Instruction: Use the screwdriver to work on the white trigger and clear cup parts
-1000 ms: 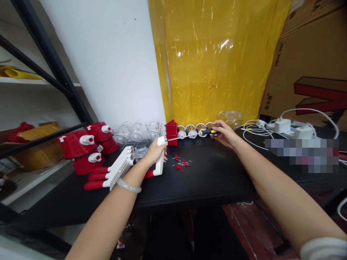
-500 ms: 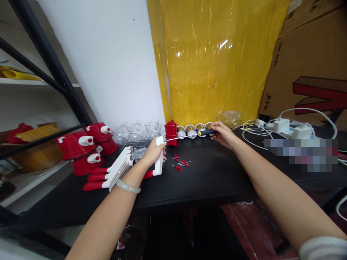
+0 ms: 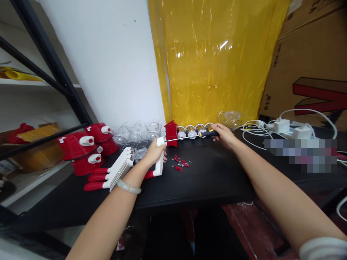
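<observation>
Black tabletop point(image 3: 217, 173), roomy front edge point(image 3: 195, 202); left hand point(image 3: 153, 152) clasping crank point(image 3: 159, 166), right hand point(image 3: 222, 135) pinching screwdriver point(image 3: 206, 133)

Plastic, metal, card.
Handle point(image 3: 159, 165): smooth plastic. Screwdriver shaft point(image 3: 183, 138): shiny metal. Curtain point(image 3: 214, 65): glossy plastic. Tabletop point(image 3: 214, 177): smooth, matt. Carton point(image 3: 284, 76): matt cardboard. Bangle point(image 3: 128, 187): smooth, glossy.
</observation>
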The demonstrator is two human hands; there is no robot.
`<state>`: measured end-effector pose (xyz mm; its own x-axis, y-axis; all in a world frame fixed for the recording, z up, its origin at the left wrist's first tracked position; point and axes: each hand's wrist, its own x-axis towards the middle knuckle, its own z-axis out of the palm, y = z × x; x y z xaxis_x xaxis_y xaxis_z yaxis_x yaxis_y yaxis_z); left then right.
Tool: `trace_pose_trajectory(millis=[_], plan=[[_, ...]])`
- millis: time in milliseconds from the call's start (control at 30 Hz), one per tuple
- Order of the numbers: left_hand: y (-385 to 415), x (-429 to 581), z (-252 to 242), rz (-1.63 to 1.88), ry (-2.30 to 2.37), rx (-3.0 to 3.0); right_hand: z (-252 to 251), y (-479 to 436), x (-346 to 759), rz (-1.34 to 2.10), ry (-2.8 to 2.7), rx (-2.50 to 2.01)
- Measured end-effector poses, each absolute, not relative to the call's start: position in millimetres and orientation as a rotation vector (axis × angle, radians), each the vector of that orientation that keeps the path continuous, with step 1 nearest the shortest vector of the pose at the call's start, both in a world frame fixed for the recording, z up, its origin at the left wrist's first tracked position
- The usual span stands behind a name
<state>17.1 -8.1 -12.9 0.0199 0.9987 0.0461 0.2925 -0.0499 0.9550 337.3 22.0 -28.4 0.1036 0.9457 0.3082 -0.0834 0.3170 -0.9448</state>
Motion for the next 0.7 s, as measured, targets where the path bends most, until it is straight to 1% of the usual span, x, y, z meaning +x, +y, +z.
trace_pose_trajectory(millis=[200,300,467,700], plan=[[-9.4,18.0,-13.7,1.069,1.386,1.493,-22.4,12.3,335.8,1.093,-1.090,-0.799],[-8.9,17.7,-14.1,1.066,1.388,1.487,-24.9,17.3,337.2,1.063,-1.110,-0.867],[-6.2,16.1,-13.8,1.078,1.382,1.469,-34.4,28.5,337.1,0.916,-1.229,-1.038],[-10.0,18.6,-12.3,1.053,1.403,1.482,-28.1,20.5,335.6,1.072,-1.103,-0.830]])
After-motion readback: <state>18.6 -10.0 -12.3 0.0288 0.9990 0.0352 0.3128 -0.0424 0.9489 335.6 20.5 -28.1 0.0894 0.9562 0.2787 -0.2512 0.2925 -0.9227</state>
